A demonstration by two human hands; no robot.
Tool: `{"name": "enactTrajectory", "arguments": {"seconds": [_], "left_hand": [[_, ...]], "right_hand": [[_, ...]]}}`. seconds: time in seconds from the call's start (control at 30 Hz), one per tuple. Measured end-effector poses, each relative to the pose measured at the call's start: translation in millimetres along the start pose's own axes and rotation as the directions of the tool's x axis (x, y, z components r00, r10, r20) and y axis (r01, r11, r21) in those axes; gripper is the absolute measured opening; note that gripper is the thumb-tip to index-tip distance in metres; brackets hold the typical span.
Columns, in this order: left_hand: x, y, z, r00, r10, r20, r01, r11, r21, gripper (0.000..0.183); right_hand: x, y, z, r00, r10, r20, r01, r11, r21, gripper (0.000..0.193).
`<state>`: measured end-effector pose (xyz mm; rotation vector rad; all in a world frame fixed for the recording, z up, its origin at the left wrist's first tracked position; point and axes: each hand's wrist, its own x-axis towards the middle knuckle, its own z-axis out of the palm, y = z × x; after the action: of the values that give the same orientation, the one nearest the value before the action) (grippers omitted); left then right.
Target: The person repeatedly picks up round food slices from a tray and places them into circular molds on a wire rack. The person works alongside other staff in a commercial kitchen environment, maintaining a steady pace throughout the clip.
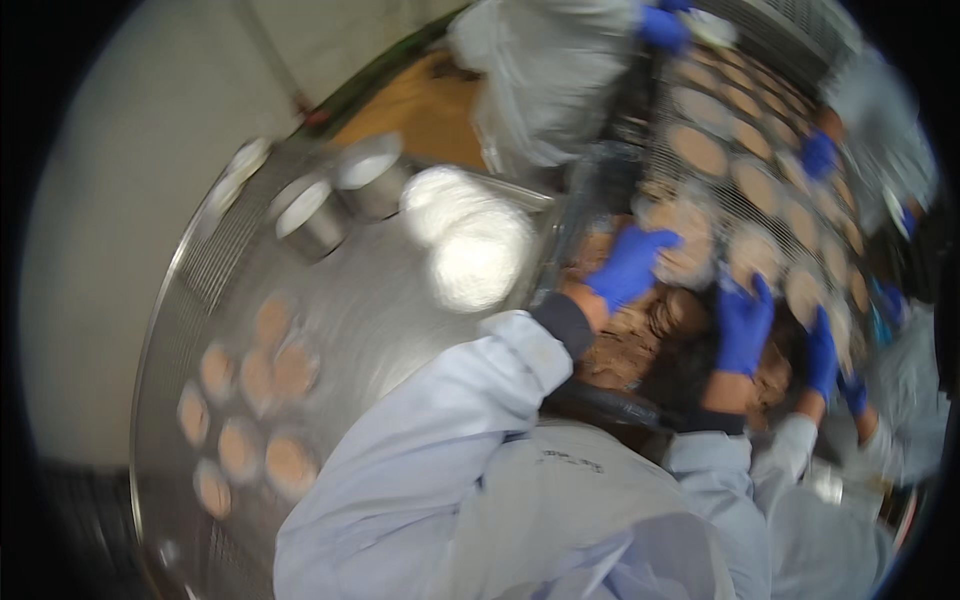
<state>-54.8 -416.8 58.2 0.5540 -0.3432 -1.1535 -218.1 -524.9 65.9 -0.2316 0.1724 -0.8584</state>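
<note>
My left hand (628, 268), in a blue glove, reaches over a dark bin (600, 405) of brown, minced-looking mass. Its fingers close on the edge of a pale round patty (685, 232) with clear film around it. To the right, my right hand (745, 322), also gloved in blue, has its fingers apart. They touch the near edge of another round patty (752, 250), which lies on the mesh rack. Blur hides the fingertips of both hands.
Several patties (240, 450) lie on the steel table (380, 300) at left. Stacked white round sheets (480, 262) and two metal pots (310, 220) stand farther back. Several patties cover the mesh rack (725, 150). A co-worker's gloved hand (822, 355) is close on my right; other co-workers stand around.
</note>
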Motion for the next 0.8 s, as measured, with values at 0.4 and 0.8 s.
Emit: {"name": "enactTrajectory", "arguments": {"seconds": [0.4,0.8], "left_hand": [[-373.0,241.5,-176.0,-0.035,0.999,0.001,0.278,0.008,0.961,0.042],[-113.4,148.6,-153.9,0.575,0.81,-0.116,-0.469,0.443,0.764,0.036]], "right_hand": [[29.7,-20.4,-134.5,0.961,0.0,-0.275,-0.06,0.977,-0.206,0.038],[-8.6,41.6,14.2,0.999,-0.043,0.025,0.043,0.999,0.013,0.06]]}}
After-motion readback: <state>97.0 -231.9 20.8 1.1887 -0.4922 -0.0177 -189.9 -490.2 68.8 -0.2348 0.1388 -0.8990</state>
